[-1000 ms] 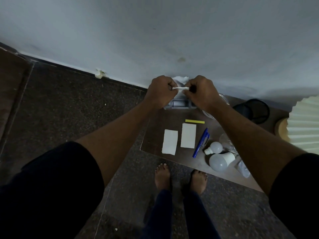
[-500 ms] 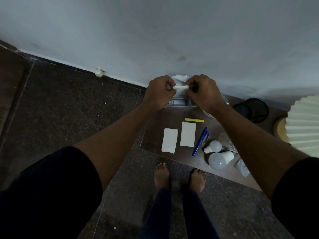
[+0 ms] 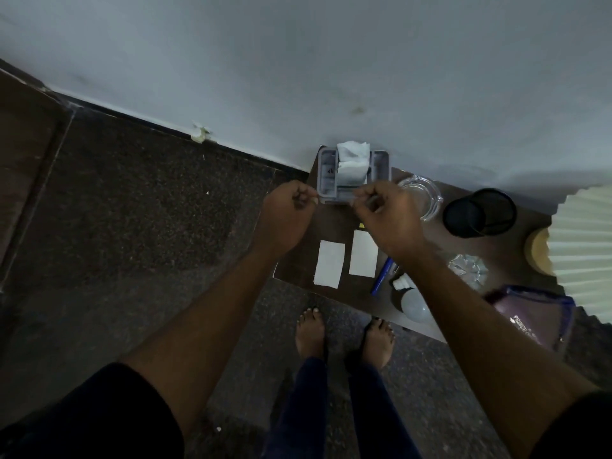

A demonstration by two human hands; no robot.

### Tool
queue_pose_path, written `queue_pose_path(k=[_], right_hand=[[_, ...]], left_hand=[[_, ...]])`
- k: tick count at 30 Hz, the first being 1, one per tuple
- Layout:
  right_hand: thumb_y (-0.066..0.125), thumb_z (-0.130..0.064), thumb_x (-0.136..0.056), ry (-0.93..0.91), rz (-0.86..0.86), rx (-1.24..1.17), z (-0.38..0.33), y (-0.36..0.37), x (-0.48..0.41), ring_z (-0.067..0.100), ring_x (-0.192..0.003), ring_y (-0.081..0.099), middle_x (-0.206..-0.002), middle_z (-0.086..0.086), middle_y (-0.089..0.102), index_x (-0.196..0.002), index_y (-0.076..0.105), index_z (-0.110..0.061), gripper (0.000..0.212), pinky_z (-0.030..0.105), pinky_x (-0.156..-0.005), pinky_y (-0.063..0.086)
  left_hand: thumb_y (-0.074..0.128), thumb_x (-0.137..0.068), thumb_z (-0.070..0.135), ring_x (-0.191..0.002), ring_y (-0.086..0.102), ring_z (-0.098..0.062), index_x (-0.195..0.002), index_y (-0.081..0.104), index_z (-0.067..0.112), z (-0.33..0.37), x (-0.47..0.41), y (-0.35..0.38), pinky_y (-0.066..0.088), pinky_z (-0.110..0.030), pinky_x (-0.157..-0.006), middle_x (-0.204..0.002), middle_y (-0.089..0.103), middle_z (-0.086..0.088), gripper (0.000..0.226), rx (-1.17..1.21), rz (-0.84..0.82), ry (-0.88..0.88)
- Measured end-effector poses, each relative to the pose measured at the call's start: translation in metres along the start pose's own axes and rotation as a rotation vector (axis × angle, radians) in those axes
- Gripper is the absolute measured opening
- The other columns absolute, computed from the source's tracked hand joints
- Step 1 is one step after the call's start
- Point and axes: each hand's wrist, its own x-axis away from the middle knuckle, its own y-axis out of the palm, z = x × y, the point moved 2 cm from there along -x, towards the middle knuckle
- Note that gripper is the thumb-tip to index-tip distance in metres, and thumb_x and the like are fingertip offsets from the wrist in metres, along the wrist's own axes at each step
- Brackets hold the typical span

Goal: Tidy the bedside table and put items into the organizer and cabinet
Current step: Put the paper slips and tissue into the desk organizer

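The grey organizer [image 3: 379,167] stands at the back of the brown bedside table [image 3: 334,226], against the wall, with white tissue [image 3: 352,159] in its middle slot. Just in front of it, my left hand [image 3: 288,215] has its fingers curled and pinches a small pale bit at the fingertips. My right hand [image 3: 385,218] is curled round a thin greyish item; both items are small and blurred. On the table lie two white paper slips [image 3: 329,268] [image 3: 364,258], a yellow strip [image 3: 361,224] mostly under my right hand, a blue pen [image 3: 384,276] and two white bulbs [image 3: 414,304].
A glass ashtray [image 3: 427,197], a black mesh cup [image 3: 480,212] and a crumpled clear wrapper [image 3: 468,270] sit right of the organizer. A pleated lamp shade [image 3: 583,240] and a blue-edged purple pouch [image 3: 536,316] fill the right side. My bare feet [image 3: 311,329] stand on dark floor before the table.
Both hands came back from over the organizer toward me and drew apart. The white strip held between them earlier no longer spans the gap. The camera shifted, showing more of the right side.
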Motion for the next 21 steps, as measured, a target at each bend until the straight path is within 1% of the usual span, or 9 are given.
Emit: queue_pose_path(k=[2, 4, 7, 9, 11, 13, 15, 18, 21], right_hand=[[0.069, -0.021, -0.092, 0.041, 0.01, -0.014, 0.005, 0.013, 0.017, 0.01, -0.08, 0.065, -0.089, -0.004, 0.068, -0.097, 0.071, -0.016, 0.008, 0.033, -0.073, 0.058], [0.07, -0.019, -0.091, 0.037, -0.017, 0.008, 0.011, 0.031, 0.035, 0.011, -0.083, 0.065, -0.093, -0.003, 0.07, -0.099, 0.073, -0.014, 0.009, 0.036, -0.076, 0.057], [0.071, -0.021, -0.091, 0.057, -0.09, 0.083, 0.021, 0.056, 0.06, 0.014, -0.09, 0.066, -0.102, 0.0, 0.071, -0.109, 0.073, -0.013, 0.019, 0.031, -0.081, 0.055], [0.069, -0.025, -0.093, 0.096, -0.179, 0.134, 0.029, 0.07, 0.072, 0.016, -0.101, 0.065, -0.118, 0.002, 0.068, -0.122, 0.068, -0.014, 0.031, 0.03, -0.089, 0.054], [0.065, -0.027, -0.096, 0.124, -0.253, 0.165, 0.035, 0.079, 0.081, 0.019, -0.114, 0.062, -0.133, 0.004, 0.063, -0.132, 0.063, -0.015, 0.038, 0.033, -0.1, 0.05], [0.063, -0.025, -0.097, 0.1, -0.282, 0.224, 0.038, 0.085, 0.087, 0.021, -0.128, 0.055, -0.14, 0.005, 0.058, -0.137, 0.059, -0.013, 0.042, 0.033, -0.109, 0.043], [0.062, -0.021, -0.098, 0.042, -0.285, 0.301, 0.04, 0.089, 0.091, 0.023, -0.135, 0.048, -0.143, 0.008, 0.055, -0.139, 0.057, -0.01, 0.043, 0.033, -0.112, 0.039], [0.059, -0.019, -0.1, -0.006, -0.312, 0.408, 0.042, 0.095, 0.093, 0.025, -0.14, 0.041, -0.15, 0.011, 0.048, -0.143, 0.053, -0.008, 0.045, 0.033, -0.114, 0.037], [0.056, -0.017, -0.101, -0.026, -0.358, 0.473, 0.044, 0.103, 0.091, 0.027, -0.145, 0.035, -0.155, 0.013, 0.04, -0.147, 0.047, -0.006, 0.048, 0.032, -0.117, 0.032]], left_hand=[[0.068, -0.09, 0.023, -0.087, 0.066, -0.006, -0.094, 0.069, 0.027, -0.013, 0.012, 0.001, 0.053, -0.024, -0.079, -0.092, 0.069, 0.01, 0.006, -0.03, 0.011, -0.073], [0.069, -0.09, 0.022, -0.09, 0.065, -0.01, -0.096, 0.07, 0.024, -0.027, 0.024, 0.002, 0.054, -0.029, -0.082, -0.095, 0.07, 0.007, 0.006, -0.043, 0.003, -0.146], [0.069, -0.091, 0.022, -0.098, 0.065, -0.013, -0.105, 0.071, 0.019, -0.044, 0.036, 0.004, 0.054, -0.033, -0.089, -0.106, 0.071, 0.001, 0.014, -0.066, -0.032, -0.265], [0.069, -0.092, 0.022, -0.101, 0.065, -0.015, -0.11, 0.07, 0.017, -0.052, 0.043, 0.006, 0.054, -0.035, -0.091, -0.111, 0.071, -0.002, 0.019, -0.095, -0.048, -0.305], [0.069, -0.092, 0.021, -0.104, 0.065, -0.017, -0.114, 0.068, 0.015, -0.059, 0.049, 0.008, 0.055, -0.038, -0.094, -0.115, 0.068, -0.004, 0.023, -0.087, -0.056, -0.319], [0.069, -0.092, 0.02, -0.109, 0.063, -0.02, -0.12, 0.065, 0.013, -0.065, 0.052, 0.009, 0.053, -0.042, -0.097, -0.12, 0.065, -0.006, 0.029, -0.087, -0.046, -0.335], [0.068, -0.092, 0.021, -0.112, 0.062, -0.023, -0.124, 0.063, 0.012, -0.071, 0.053, 0.01, 0.052, -0.044, -0.099, -0.122, 0.064, -0.008, 0.034, -0.089, -0.03, -0.372], [0.069, -0.092, 0.02, -0.11, 0.063, -0.025, -0.125, 0.063, 0.011, -0.077, 0.053, 0.012, 0.052, -0.042, -0.098, -0.12, 0.066, -0.01, 0.035, -0.066, -0.028, -0.406], [0.069, -0.092, 0.021, -0.109, 0.063, -0.022, -0.124, 0.064, 0.013, -0.082, 0.054, 0.014, 0.05, -0.031, -0.09, -0.121, 0.067, -0.008, 0.034, -0.067, -0.042, -0.406]])
